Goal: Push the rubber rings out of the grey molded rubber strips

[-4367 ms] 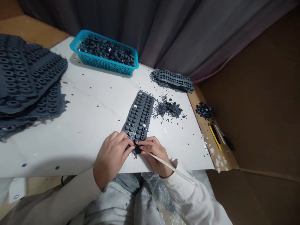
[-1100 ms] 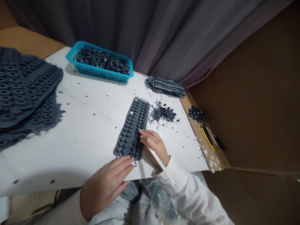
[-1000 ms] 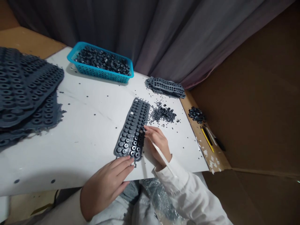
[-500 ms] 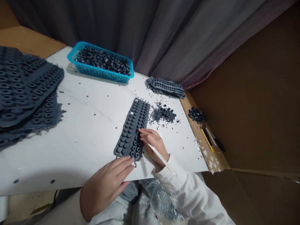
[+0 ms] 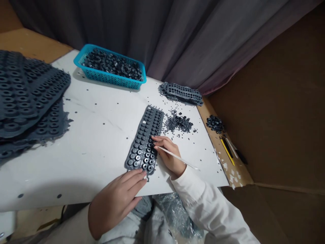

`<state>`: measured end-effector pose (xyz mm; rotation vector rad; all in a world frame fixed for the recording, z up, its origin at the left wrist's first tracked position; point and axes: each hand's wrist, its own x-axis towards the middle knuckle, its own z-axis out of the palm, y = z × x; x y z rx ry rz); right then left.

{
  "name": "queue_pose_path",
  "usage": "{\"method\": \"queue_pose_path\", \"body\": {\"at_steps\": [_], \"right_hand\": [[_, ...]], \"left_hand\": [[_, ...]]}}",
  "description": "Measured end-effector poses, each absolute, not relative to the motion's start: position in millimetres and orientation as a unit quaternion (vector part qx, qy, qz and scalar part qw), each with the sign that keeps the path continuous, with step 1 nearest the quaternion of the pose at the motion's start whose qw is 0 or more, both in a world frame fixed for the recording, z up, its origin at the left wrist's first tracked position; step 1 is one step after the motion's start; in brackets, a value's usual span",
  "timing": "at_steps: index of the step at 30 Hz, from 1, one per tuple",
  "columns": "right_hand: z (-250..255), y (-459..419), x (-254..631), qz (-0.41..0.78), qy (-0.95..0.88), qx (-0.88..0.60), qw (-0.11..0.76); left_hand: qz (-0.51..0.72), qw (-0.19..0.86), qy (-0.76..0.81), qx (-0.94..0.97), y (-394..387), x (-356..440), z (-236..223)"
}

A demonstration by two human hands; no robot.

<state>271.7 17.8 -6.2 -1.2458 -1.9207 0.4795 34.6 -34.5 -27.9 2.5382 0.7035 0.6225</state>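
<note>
A grey moulded rubber sheet (image 5: 138,142) with rows of round raised rings lies on the white table. My left hand (image 5: 118,195) rests with its fingers stretched out, the tips touching the sheet's near edge. Over the right-hand rows, my right hand (image 5: 170,154) is closed around a thin white stick (image 5: 177,157), whose free end points back toward the wrist. Its fingertips are at the rings; the tool's working tip is hidden. Right of the sheet is a pile of small dark cut-out bits (image 5: 179,123).
Behind stands a blue basket (image 5: 111,78) full of small dark parts. Large ringed sheets (image 5: 33,98) are stacked at left. Perforated strips (image 5: 181,93) lie at the back right. A dark heap (image 5: 215,124) and a yellow-handled tool (image 5: 227,152) sit on the cardboard at right.
My right hand stays at the same rows, while the white stick has swung to a flatter angle, its free end now farther right. My left hand holds its place on the sheet.
</note>
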Motion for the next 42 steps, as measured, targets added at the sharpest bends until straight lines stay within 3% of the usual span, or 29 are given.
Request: {"method": "queue_pose_path", "body": {"at_steps": [5, 9, 14, 18, 26, 33, 42], "right_hand": [[-9.5, 29.3, 281.4, 0.084, -0.803, -0.485, 0.336], [-2.8, 44.1, 290.4, 0.032, -0.74, -0.536, 0.406], [8.0, 55.7, 298.3, 0.045, -0.678, -0.579, 0.452], [2.3, 63.6, 313.0, 0.035, -0.651, -0.619, 0.438], [-7.2, 72.4, 344.1, 0.088, -0.591, -0.683, 0.42], [5.6, 69.8, 337.1, 0.081, -0.573, -0.67, 0.465], [3.7, 68.5, 328.8, 0.123, -0.612, -0.609, 0.49]], "left_hand": [[0.218, 0.228, 0.247, 0.916, -32.8, 35.6, -25.5], [0.213, 0.247, 0.242, 0.914, -34.2, 31.9, -17.3], [0.208, 0.259, 0.279, 0.901, -5.6, 21.7, 21.9], [0.148, 0.263, 0.347, 0.888, 75.6, 49.6, 53.7], [0.09, 0.192, 0.457, 0.864, 233.1, 148.7, 18.2], [0.099, 0.209, 0.423, 0.876, 254.1, 137.7, 23.1], [0.184, 0.15, 0.439, 0.866, 268.1, 112.4, 38.5]]}}
